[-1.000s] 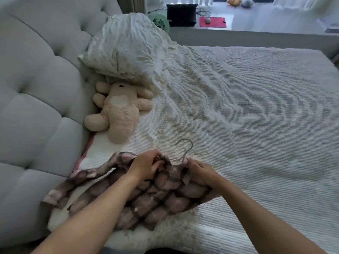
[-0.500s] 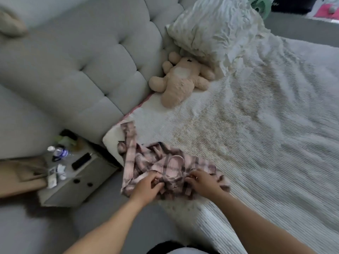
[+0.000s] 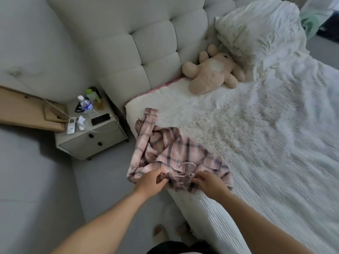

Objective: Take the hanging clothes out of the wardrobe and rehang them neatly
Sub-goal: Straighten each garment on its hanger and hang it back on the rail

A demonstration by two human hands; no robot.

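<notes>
Because the pink plaid shirt (image 3: 170, 158) lies bunched at the near corner of the bed (image 3: 266, 143), with one sleeve trailing toward the headboard, this step probably goes best if the collar edge is drawn taut and level first so the shoulders sit evenly when rehung. Both forearms reach forward and down, close together: the left hand (image 3: 149, 180) pinches a fold at the near hem, and the right hand (image 3: 208, 181) curls onto the cloth just beside it.
</notes>
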